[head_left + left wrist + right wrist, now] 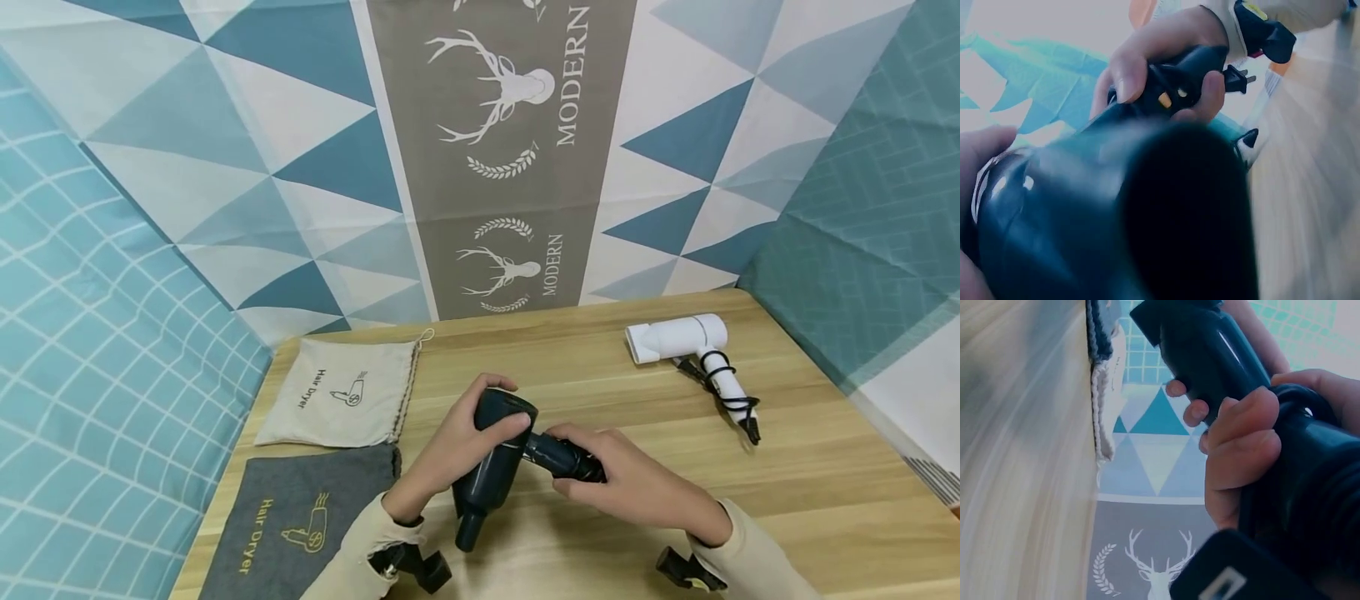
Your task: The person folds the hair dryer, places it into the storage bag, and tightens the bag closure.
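A dark hair dryer (491,479) is held in both hands over the front of the table, its narrow nozzle tilted down toward the person. My left hand (457,450) grips the barrel, thumb on the near side. The handle sits in the grasp of my right hand (626,487), which covers much of it. In the left wrist view, the barrel (1054,212) fills the foreground, and a two-pin plug (1235,80) sticks out beside the right hand. Black cord wraps the handle (1322,469) in the right wrist view, where right-hand fingers (1241,440) curl around it.
A white hair dryer (678,335) lies at the back right, black cord (720,392) wound on its handle. At left, a beige drawstring pouch (341,412) lies behind a dark grey pouch (292,500); both read "Hair Dryer". Patterned cloth (315,150) stands behind the wooden table (525,350).
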{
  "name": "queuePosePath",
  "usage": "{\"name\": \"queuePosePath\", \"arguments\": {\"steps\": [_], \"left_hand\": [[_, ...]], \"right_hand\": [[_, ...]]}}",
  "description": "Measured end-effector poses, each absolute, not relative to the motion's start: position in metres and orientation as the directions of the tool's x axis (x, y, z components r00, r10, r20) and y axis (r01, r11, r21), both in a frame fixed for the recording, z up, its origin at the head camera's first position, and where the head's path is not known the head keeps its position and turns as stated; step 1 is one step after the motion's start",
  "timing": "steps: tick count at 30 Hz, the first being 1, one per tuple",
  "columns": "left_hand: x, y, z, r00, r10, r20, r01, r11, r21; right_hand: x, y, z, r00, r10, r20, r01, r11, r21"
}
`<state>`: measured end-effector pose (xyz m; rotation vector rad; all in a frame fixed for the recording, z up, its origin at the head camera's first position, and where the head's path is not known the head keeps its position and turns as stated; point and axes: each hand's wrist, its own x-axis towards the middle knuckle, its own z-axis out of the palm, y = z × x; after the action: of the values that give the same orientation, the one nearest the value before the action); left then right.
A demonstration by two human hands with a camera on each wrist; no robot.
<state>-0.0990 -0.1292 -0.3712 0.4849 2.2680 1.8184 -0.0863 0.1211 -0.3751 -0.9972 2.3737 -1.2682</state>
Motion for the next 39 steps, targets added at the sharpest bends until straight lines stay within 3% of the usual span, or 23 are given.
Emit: {"name": "queuePosePath", "arguments": {"steps": [5,23,39], "left_hand": [[-0.1,-0.137,-0.368,-0.911,0.396,0.113,0.187,0.155,0.97],[-0.084,-0.136,-0.351,-0.929,0.233,0.286,0.328,0.163,0.931],[-0.07,-0.136,-0.341,-0.923,0.214,0.321,0.347,0.096,0.933]], "right_hand": [[-0.087,0.115,-0.37,-0.71,-0.699,0.083,-0.456,0.367,-0.811],[-0.08,0.107,-0.366,-0.739,-0.618,0.268,-0.546,0.316,-0.776],[-0.072,0.104,-0.365,-0.732,-0.569,0.375,-0.586,0.244,-0.773]]}}
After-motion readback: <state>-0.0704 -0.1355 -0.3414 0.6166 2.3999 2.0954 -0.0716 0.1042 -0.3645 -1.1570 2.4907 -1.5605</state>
